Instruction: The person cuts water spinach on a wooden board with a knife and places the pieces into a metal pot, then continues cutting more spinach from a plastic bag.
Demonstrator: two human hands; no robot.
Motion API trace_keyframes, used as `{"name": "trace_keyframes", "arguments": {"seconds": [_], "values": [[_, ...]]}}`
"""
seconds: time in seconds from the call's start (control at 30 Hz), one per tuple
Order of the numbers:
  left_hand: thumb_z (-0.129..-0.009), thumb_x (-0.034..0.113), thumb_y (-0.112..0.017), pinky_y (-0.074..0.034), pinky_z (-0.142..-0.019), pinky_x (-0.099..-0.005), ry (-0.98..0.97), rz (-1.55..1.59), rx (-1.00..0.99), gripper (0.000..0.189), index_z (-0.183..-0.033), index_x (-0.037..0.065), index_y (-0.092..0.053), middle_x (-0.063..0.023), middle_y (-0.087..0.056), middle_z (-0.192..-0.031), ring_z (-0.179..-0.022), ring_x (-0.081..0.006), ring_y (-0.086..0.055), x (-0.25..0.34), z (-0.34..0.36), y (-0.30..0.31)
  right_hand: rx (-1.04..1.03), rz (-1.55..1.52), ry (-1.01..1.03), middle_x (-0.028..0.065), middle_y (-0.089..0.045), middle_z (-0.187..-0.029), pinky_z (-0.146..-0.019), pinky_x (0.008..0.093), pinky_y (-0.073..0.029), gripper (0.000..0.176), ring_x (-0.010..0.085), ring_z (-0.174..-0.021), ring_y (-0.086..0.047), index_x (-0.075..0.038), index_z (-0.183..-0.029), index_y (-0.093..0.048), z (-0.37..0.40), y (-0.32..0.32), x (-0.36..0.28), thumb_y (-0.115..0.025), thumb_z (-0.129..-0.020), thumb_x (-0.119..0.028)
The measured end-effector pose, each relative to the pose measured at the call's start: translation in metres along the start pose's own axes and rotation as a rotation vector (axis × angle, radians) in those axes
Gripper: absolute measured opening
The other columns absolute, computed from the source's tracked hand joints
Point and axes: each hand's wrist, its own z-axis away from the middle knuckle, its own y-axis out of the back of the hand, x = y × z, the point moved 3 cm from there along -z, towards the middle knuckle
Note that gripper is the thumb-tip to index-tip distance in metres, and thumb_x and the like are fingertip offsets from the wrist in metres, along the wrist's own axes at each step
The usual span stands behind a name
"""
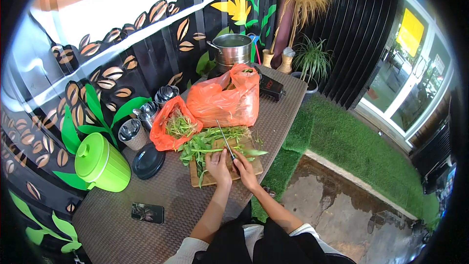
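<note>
My right hand (245, 167) grips a knife (224, 139) whose blade lies over a bundle of green leafy vegetables (210, 144). My left hand (217, 166) presses down on the stems beside the blade. The greens rest on a wooden cutting board (207, 178) on a brown woven table (122, 210). Both hands sit close together at the board's near side.
Two orange plastic bags (224, 100) stand behind the board, one (171, 127) holding greens. A green lidded bin (100, 164), black plates (148, 161), cutlery holders (133, 132), a phone (147, 212) and a steel pot (233, 49) are on the table. Green turf and stone floor lie right.
</note>
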Motion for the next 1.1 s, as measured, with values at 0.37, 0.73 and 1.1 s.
{"name": "trace_keyframes", "arguments": {"seconds": [0.37,0.73,1.1], "values": [[-0.080,-0.006,-0.066,-0.050,-0.086,-0.0294,-0.156,-0.124,0.028,0.026,-0.099,0.000,-0.049,-0.0142,-0.060,-0.099,-0.091,-0.0199,-0.061,0.000,0.001,0.005,0.295,0.236,0.239,-0.0018,-0.048,-0.075,-0.057,0.0185,-0.039,0.032,0.0060,-0.063,-0.046,-0.007,-0.127,-0.050,-0.005,0.002,0.016,-0.042,-0.099,-0.018],[-0.091,0.009,-0.057,-0.053,-0.083,-0.0361,-0.006,0.020,0.038,0.030,-0.118,-0.003,-0.049,-0.0147,-0.060,-0.110,-0.095,-0.0223,-0.061,0.006,-0.022,0.019,-0.019,-0.586,-0.705,0.0002,-0.041,-0.062,-0.039,0.0224,-0.033,0.019,0.0092,-0.049,-0.040,-0.012,-0.090,-0.037,0.010,0.016,0.018,-0.043,-0.097,-0.028],[-0.094,0.007,-0.050,-0.048,-0.077,-0.0304,-0.044,-0.184,-0.183,0.022,-0.113,-0.003,-0.056,-0.0101,-0.062,-0.100,-0.083,-0.0157,-0.060,0.012,-0.028,0.018,0.025,-0.264,-0.242,-0.0008,-0.041,-0.061,-0.043,0.0223,-0.032,0.025,0.0073,-0.049,-0.038,-0.007,-0.114,-0.044,0.003,0.022,-0.026,-0.039,-0.098,-0.024]]}}
